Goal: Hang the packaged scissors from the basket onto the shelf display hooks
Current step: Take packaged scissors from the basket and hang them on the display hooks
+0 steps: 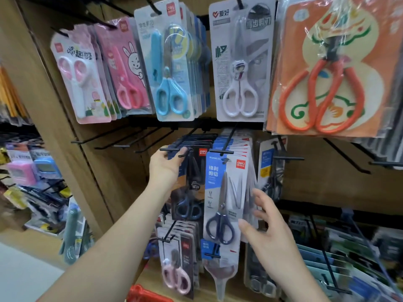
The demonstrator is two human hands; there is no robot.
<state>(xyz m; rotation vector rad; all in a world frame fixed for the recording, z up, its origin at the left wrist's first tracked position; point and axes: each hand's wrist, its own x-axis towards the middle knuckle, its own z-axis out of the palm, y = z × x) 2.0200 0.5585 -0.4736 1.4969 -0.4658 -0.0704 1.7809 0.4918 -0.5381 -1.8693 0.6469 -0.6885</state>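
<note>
Head view, centre: left hand [166, 168] grips dark scissors pack [193, 171] near top; right hand [268, 225] spread, empty. Likely light, stiff card; hold top.

Bare hooks [118, 146] stick out on the left, with open wood board [122, 175] behind them. More open board shows on the right, under another bare hook [346, 155]. In the middle, dark packs [192, 184] and blue packs [225, 192] hang tight, side by side. The top packs [174, 62] hang low, just above them.
</note>
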